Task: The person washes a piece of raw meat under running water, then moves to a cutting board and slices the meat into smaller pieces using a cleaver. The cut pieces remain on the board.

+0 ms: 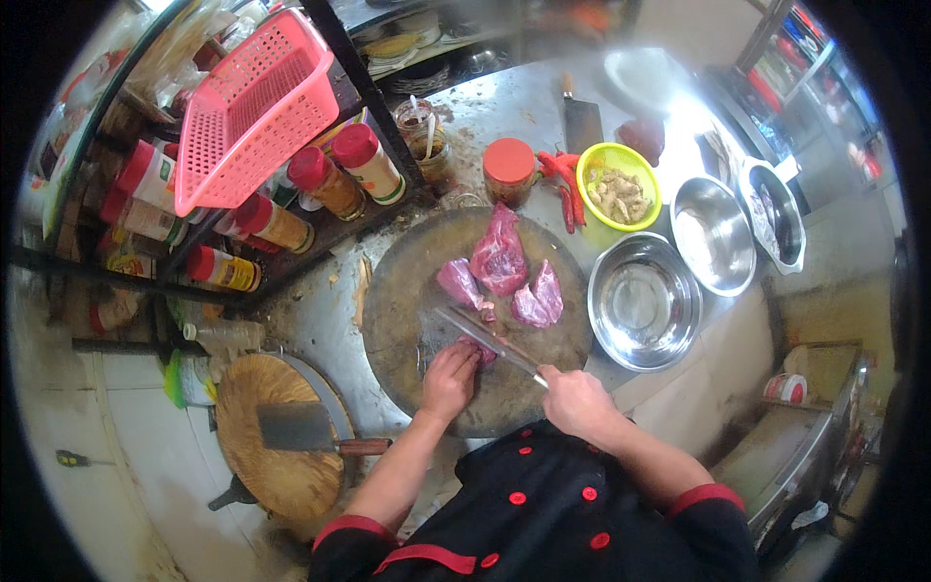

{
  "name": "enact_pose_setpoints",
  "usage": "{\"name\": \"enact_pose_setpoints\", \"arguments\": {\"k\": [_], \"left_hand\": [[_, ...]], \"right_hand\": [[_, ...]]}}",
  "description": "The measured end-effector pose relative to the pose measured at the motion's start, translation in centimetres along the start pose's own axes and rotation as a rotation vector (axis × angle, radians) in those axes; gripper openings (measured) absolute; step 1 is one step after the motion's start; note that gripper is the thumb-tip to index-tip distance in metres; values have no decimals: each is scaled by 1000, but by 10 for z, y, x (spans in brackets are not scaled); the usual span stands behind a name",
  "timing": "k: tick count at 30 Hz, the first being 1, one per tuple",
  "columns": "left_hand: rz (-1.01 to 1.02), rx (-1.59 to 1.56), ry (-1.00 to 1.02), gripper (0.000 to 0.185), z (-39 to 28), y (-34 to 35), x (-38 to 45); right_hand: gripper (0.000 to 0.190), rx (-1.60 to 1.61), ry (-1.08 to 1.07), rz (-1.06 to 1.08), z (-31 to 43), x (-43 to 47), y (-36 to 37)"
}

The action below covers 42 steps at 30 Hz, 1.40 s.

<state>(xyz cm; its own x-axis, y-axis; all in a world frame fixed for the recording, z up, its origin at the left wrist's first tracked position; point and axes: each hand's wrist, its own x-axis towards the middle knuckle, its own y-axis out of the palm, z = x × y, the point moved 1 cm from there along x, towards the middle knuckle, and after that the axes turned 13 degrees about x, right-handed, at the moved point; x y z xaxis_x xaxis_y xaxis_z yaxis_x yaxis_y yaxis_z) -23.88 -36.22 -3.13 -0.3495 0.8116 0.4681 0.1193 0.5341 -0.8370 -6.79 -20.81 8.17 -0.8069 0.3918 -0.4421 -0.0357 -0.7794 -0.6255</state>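
My right hand [580, 406] grips the handle of a kitchen knife [476, 333], its blade slanting up and left across a round chopping board [407, 262]. Under the fingers of my left hand [449, 380] is a small piece of raw red meat [480, 352], pressed to the board right beside the blade. Farther up the board lie a large piece of raw meat [500, 254], a smaller piece at its left [462, 282] and a folded piece at its right [540, 297]. The underside of the meat in my left hand is hidden.
Steel bowls [644, 302] stand right of the board. Beyond it are a red-lidded jar [508, 171], red chillies [564, 182], a yellow basket of ginger [618, 193] and a cleaver [582, 122]. Another cleaver [294, 427] lies on a wooden block [284, 480]. A spice rack with a pink basket [254, 109] borders the left.
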Motion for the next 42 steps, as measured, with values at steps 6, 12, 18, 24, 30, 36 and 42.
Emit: {"name": "enact_pose_setpoints", "arguments": {"k": [6,12,18,24,30,36,42], "left_hand": [[58,-12,-14,34,5,4,-2],[89,14,-55,32,7,6,-7],[129,5,-33,34,8,5,-12],[-16,48,-24,30,0,6,-7],[45,25,-14,31,1,3,-3],[67,46,-64,32,2,4,-6],[93,28,-89,25,2,3,-3]], "right_hand": [[19,-39,-8,58,7,-22,11],[16,-67,45,146,15,-3,11],[20,-52,-109,62,33,60,41],[21,-16,-1,72,-14,11,1],[16,-11,-97,8,-7,15,18],[18,-80,-1,122,-2,-22,-2],[17,-25,60,178,30,27,3]]}}
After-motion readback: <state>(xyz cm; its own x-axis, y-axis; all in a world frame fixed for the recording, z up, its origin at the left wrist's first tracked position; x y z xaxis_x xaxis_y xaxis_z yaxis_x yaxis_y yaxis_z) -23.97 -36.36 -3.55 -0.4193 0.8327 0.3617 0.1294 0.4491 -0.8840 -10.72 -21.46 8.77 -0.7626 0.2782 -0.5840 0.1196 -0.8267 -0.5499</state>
